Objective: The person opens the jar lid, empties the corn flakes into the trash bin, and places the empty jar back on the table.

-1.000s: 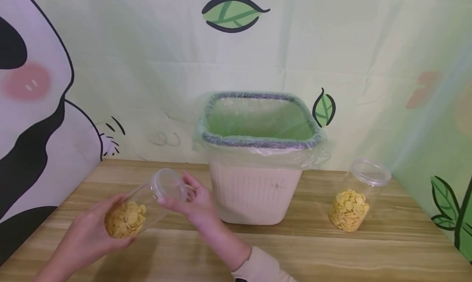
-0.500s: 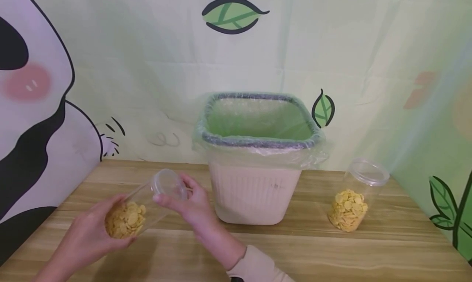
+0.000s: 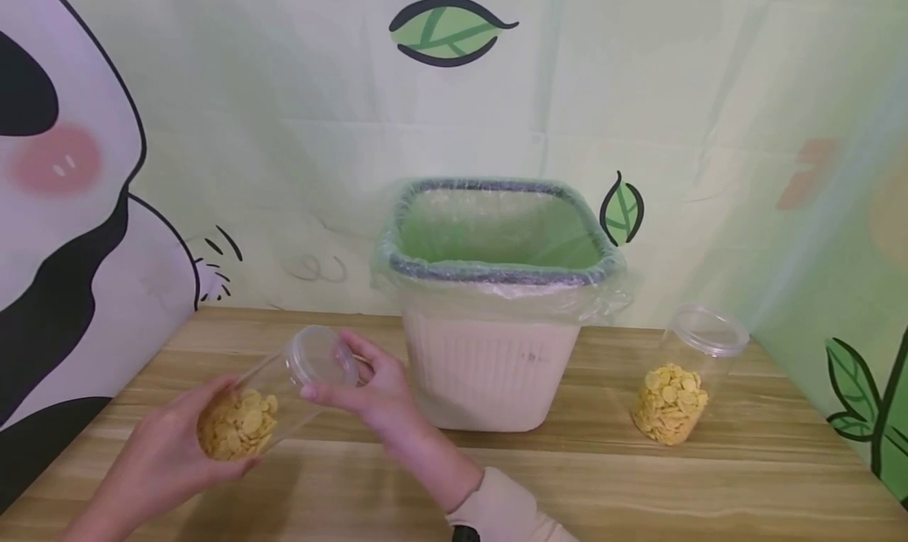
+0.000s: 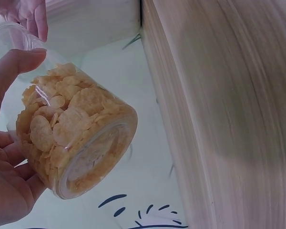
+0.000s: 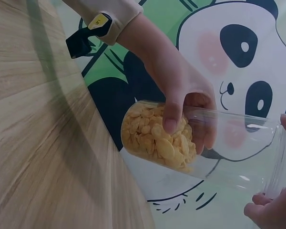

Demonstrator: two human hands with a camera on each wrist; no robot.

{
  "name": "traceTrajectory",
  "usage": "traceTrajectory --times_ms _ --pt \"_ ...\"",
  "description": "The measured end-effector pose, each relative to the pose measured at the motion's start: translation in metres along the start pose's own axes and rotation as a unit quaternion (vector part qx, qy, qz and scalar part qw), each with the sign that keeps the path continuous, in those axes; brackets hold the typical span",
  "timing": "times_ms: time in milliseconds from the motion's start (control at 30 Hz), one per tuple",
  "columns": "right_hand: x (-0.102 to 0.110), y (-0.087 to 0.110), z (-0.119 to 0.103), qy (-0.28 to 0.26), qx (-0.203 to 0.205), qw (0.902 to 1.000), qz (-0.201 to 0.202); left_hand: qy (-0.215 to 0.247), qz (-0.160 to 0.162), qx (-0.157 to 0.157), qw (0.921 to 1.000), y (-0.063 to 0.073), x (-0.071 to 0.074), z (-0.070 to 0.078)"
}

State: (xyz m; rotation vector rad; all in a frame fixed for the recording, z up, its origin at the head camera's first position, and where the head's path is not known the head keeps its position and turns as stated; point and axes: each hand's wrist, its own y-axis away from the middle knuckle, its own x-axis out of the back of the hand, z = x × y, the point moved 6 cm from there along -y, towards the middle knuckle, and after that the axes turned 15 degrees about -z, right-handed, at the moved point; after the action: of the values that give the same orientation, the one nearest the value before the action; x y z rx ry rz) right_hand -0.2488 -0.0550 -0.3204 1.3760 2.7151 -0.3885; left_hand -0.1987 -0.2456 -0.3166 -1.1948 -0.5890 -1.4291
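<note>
A clear jar (image 3: 284, 396) part-filled with yellow corn flakes (image 3: 244, 424) is held tilted above the table, its lidded end up and to the right. My left hand (image 3: 166, 443) grips the jar around its lower part, thumb along one side and fingers curled round the other in the left wrist view. At the upper end, my right hand (image 3: 383, 392) holds the clear lid (image 3: 322, 357) between thumb and fingers. The lid sits on the jar's mouth. In the right wrist view only the right hand's fingertips (image 5: 264, 210) show, at the lid's rim.
A pale bin (image 3: 493, 369) with a green plastic liner (image 3: 496, 278) stands behind my right hand. Farther right, a second lidded jar (image 3: 670, 404) of corn flakes stands on the wooden table (image 3: 638, 487). A printed backdrop (image 3: 319, 156) rises behind.
The jar and both hands have shifted very slightly left. The right thumb and fingers have moved a little on the lid's rim. The bin and second jar stay put.
</note>
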Motion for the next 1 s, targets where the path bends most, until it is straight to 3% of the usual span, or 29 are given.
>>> traceTrajectory --times_ms 600,1000 --pt "0.0029 0.0014 -0.0028 -0.021 0.021 0.9987 -0.042 0.001 -0.015 0.008 0.9999 -0.0023 -0.0032 -0.0007" --pt "-0.0016 0.0062 0.0003 0.019 -0.005 0.9987 0.048 0.004 -0.019 0.009 0.9998 -0.0049 -0.0055 -0.0003"
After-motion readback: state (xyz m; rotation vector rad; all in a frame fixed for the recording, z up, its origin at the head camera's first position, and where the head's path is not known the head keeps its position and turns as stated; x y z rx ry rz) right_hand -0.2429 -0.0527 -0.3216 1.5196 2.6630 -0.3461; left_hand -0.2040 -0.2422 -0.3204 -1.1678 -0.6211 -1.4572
